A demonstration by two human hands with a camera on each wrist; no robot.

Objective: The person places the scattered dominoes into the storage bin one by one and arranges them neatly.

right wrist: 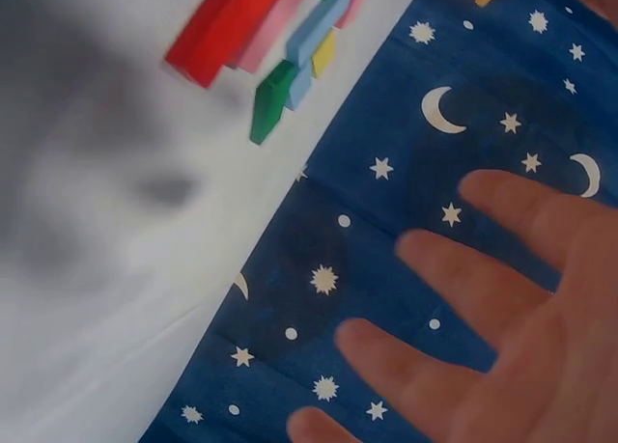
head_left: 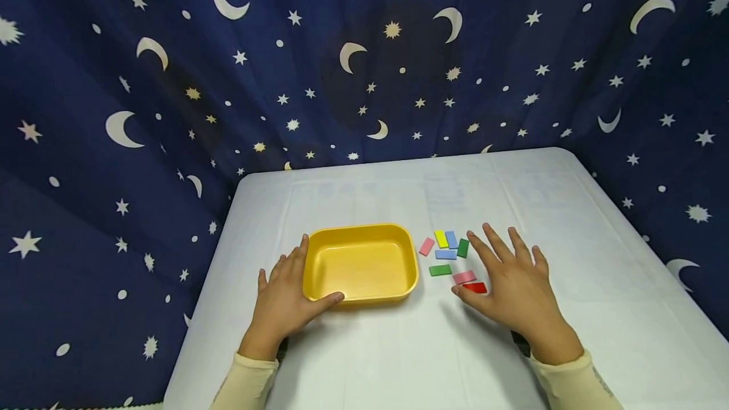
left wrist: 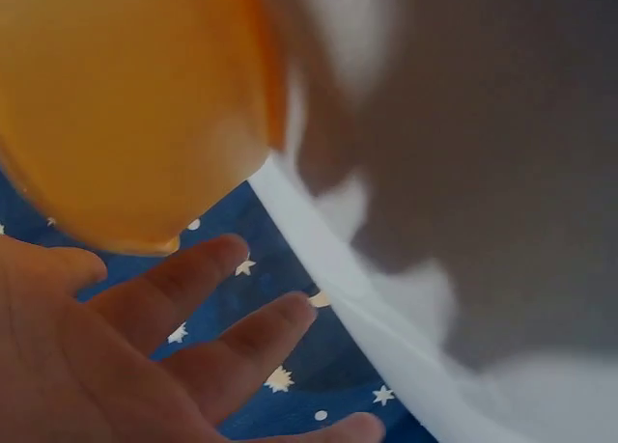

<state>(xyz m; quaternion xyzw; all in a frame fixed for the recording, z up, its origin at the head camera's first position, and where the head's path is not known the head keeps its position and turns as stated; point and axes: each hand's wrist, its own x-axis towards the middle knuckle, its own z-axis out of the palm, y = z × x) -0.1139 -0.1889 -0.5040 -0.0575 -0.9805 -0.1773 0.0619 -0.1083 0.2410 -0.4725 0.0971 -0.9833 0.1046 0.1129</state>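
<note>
A yellow rectangular tray (head_left: 361, 264) lies on the white table. At its left side is my left hand (head_left: 287, 299), fingers straight and thumb spread along the near rim. In the left wrist view the same tray (left wrist: 126, 105) shows beyond the spread fingers of the left hand (left wrist: 145, 356). My right hand (head_left: 515, 290) hovers with fingers spread by a loose group of small flat blocks, holding nothing. Nearest its thumb are a red block (head_left: 475, 287) and a pink block (head_left: 464, 276). In the right wrist view the right hand (right wrist: 502, 327) is spread apart from the red block (right wrist: 227, 28).
Other blocks lie flat right of the tray: a yellow block (head_left: 441, 239), a green block (head_left: 440, 270), a dark green block (head_left: 463, 248), two blue ones and another pink block (head_left: 426, 246). Dark blue star-and-moon cloth (head_left: 319, 81) hangs behind the white table (head_left: 387, 359).
</note>
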